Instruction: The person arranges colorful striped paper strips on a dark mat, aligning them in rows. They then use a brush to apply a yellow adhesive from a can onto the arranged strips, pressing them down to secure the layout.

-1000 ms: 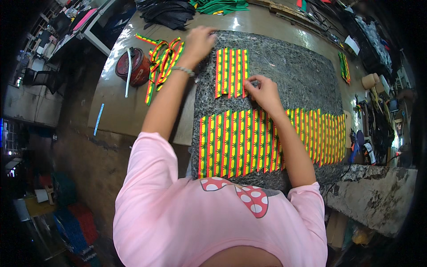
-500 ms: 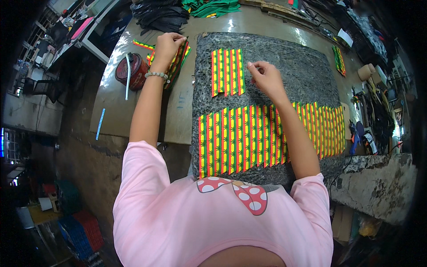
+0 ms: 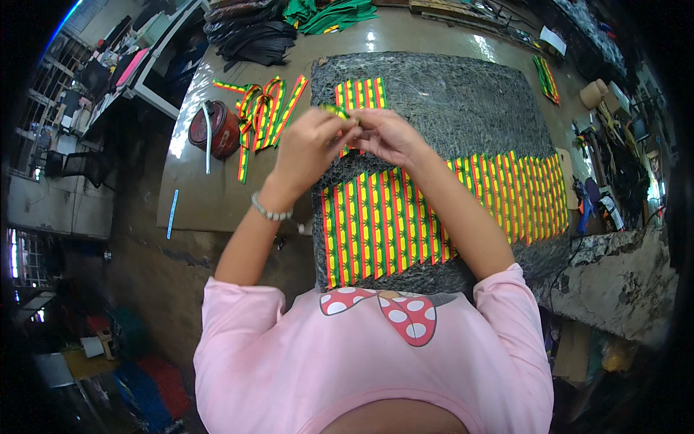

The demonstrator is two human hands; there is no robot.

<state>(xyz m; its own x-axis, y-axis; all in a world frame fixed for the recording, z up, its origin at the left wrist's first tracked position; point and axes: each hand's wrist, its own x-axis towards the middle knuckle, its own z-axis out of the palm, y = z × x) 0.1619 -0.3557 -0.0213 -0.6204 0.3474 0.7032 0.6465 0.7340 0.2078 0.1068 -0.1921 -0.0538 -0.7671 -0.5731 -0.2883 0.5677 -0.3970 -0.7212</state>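
A narrow red, yellow and green patterned strip point(image 3: 335, 111), small and blurred, sits between my hands, above the left part of a dark grey, mottled flat pad point(image 3: 463, 108). My left hand point(image 3: 309, 145) pinches it, thumb and fingers drawn close; my right hand point(image 3: 390, 136) meets it there with fingertips bunched narrow, though I cannot tell whether they grip the strip too. Beneath my fingers, partly covered, lies a short row of matching strips point(image 3: 363, 92) set side by side on the pad. Nearer my body, a long row of slant-ended matching strips point(image 3: 376, 224) spans the pad, passing under my right forearm. To my left, a loose tangle of patterned strips point(image 3: 264, 112) lies on the brown table point(image 3: 210, 199), beside a dark red round tin point(image 3: 226, 134). Beyond, at the far side, are a black bundle of strips point(image 3: 256, 45) and a green bundle of strips point(image 3: 338, 16).
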